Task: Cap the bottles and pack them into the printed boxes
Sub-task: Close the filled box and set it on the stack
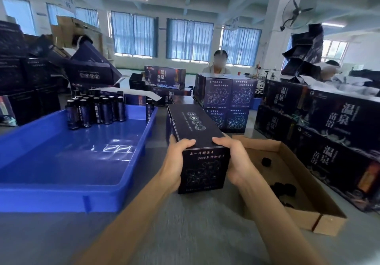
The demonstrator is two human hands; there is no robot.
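— Head view first, biggest thing: what carries it all?

— A grey table [185, 234]. On its left side sits the blue tray [61, 182], with the bottles [96, 110] bunched at the tray's far edge. Stacked printed boxes [329, 133] line the table's right edge, and a cardboard tray [298, 199] of loose black caps [284, 189] lies in front of them.

— And the box in hand?

— The printed box [197, 141] is closed and lies at the table's middle, between the two trays. Its long axis runs straight away from the person, near end toward the camera.

— Who has hold of it?

— Both. The left hand [176, 162] and the right hand [234, 160] are curled shut on the near end, one per side, thumbs on top (equally near, neither leads). I'd judge it can go either way; the finished stack lies to the right.
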